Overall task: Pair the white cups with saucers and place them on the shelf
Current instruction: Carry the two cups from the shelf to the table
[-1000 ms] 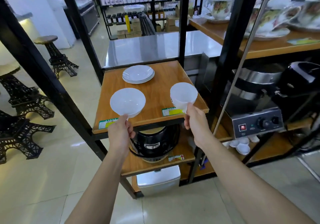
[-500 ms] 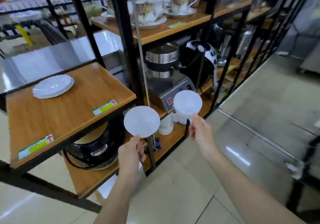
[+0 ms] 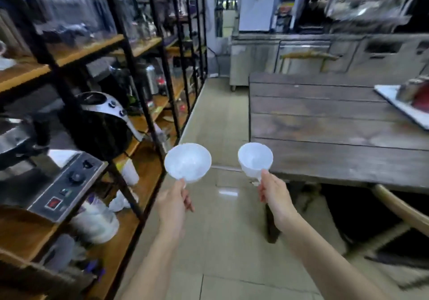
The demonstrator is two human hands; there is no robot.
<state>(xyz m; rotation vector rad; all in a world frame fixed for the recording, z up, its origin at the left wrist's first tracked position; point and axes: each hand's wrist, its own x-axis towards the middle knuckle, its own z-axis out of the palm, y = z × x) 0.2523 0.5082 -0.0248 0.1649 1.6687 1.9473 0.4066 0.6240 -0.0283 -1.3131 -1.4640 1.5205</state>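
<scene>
I hold two white cups out in front of me above the tiled floor. My left hand (image 3: 174, 203) grips the handle of the wider white cup (image 3: 188, 161), whose mouth faces me. My right hand (image 3: 274, 194) grips the handle of the smaller white cup (image 3: 255, 158), held near the front left corner of a dark wooden table (image 3: 336, 123). The shelf (image 3: 144, 160) with black posts and wooden boards runs along my left. No saucers are in view.
The shelf carries a black and silver appliance (image 3: 99, 123), a steel machine with knobs (image 3: 67, 183) and white ware lower down. A white tray (image 3: 404, 107) lies on the table's far right. Steel counters (image 3: 301, 53) stand at the back. A tiled aisle (image 3: 218, 118) runs between shelf and table.
My view has swung right, away from the wooden shelf board with the stacked saucers, toward the aisle and the wooden table. Both hands still hold their cups.
</scene>
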